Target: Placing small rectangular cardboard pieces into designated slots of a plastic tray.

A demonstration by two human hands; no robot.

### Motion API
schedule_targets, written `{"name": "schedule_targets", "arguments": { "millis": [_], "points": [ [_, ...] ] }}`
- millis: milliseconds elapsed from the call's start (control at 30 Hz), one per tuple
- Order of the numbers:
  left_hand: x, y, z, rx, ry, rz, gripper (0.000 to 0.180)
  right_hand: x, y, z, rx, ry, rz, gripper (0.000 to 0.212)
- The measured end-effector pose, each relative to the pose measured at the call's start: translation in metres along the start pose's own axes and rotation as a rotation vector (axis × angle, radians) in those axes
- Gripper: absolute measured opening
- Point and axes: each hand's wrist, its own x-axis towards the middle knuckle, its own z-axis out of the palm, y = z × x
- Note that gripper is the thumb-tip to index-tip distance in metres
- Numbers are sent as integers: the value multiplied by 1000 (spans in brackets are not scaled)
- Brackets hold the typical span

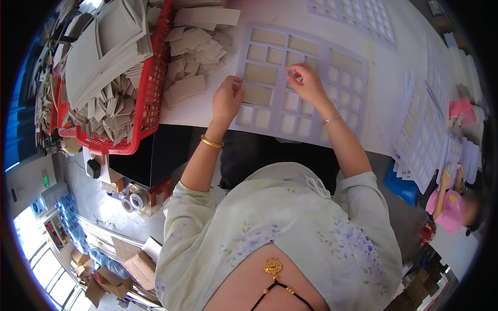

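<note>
A white lattice panel point(322, 78) with several rectangular openings lies on the table before me, many of its openings showing beige card pieces point(261, 74). At the panel's left edge is my left hand point(227, 99), its fingers bent and the thumb apart from the index finger, with nothing visible between them. My right hand point(307, 85) hovers over the panel's middle, thumb and fingertips curled close together. Whatever may be in that pinch is too small to make out. Loose grey-beige card pieces point(202, 46) are heaped left of the panel.
A red plastic basket point(150, 98) full of cut card stands at the left. Another lattice panel point(358, 15) lies at the back, and stacked panels point(419, 124) rest at the right edge. A co-worker in pink point(447, 210) sits at far right. Cardboard boxes point(140, 267) stand on the floor.
</note>
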Motion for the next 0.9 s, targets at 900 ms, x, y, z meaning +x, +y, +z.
{"name": "schedule_targets", "arguments": {
  "millis": [900],
  "points": [
    [-30, 6, -10, 509, -93, 510, 29, 15, -53, 49, -661, -240, -320, 15]
  ]
}}
